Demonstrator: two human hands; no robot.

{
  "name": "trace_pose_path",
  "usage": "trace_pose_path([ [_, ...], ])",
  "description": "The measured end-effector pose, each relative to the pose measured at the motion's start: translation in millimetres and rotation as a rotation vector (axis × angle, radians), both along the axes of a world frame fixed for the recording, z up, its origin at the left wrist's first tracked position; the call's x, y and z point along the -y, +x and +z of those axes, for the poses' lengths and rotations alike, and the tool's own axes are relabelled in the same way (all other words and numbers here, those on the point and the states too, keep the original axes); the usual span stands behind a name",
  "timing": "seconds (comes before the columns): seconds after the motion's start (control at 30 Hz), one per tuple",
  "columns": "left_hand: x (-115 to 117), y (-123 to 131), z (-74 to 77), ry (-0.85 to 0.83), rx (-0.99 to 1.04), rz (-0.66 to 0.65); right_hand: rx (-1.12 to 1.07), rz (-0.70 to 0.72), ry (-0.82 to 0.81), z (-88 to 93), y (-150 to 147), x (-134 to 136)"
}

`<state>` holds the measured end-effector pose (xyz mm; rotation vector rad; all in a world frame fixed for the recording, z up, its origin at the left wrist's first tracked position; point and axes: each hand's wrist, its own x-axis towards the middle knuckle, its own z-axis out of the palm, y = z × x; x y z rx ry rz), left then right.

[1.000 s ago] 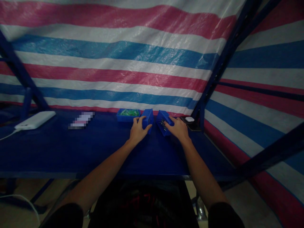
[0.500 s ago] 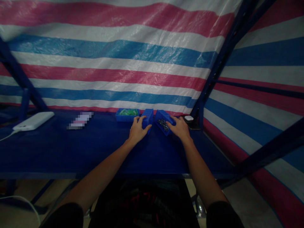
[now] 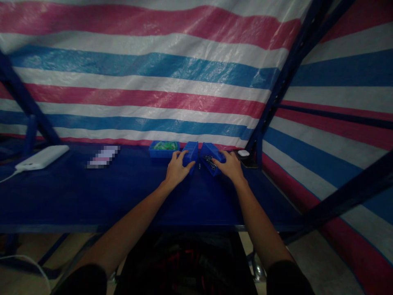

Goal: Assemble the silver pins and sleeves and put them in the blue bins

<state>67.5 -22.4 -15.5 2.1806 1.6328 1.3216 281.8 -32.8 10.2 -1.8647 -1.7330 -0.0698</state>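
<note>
Both my arms reach to the far side of a dark blue table (image 3: 92, 196). My left hand (image 3: 176, 170) grips a small blue bin (image 3: 192, 150) that is tipped on its side, thumb on its near face. My right hand (image 3: 231, 166) holds a second blue bin (image 3: 209, 152), tilted toward the left, with small dark metal parts showing inside. The two bins stand close together, mouths facing each other. A tiny dark piece (image 3: 199, 166) lies on the table between them.
A third blue bin (image 3: 164, 149) with green pieces sits just left of the held bins. A white power bank (image 3: 41, 157) with a cable lies far left, a blurred card (image 3: 102, 156) near it. A small white object (image 3: 243, 153) rests by the right frame post. Striped tarpaulin walls close in.
The right bin has tilted and slid a little further left toward the other bin. A small dark piece now lies on the table between them. My left hand hardly moved.
</note>
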Motion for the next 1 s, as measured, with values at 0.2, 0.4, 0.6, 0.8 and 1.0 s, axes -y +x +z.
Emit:
trace_pose_path([
  [0.2, 0.7, -0.9, -0.2, 0.036, -0.025, -0.009, 0.009, 0.011, 0.029, 0.9, 0.7, 0.6],
  [0.4, -0.7, -5.2, 2.4, 0.018, -0.030, -0.018, 0.008, 0.009, 0.002, 1.7, 9.2, -1.7],
  [0.6, -3.4, -12.0, 8.6, -0.017, -0.032, -0.034, 0.018, 0.016, 0.011, 0.0, 15.1, -4.8],
  [0.8, 0.9, -12.7, 14.3, -0.043, -0.080, -0.027, 0.048, 0.048, 0.065, -2.3, 18.9, -8.1],
  [1.0, 7.2, -9.0, 15.5, -0.014, -0.119, -0.022, 0.073, 0.051, 0.113, -2.3, 18.8, -7.1],
])
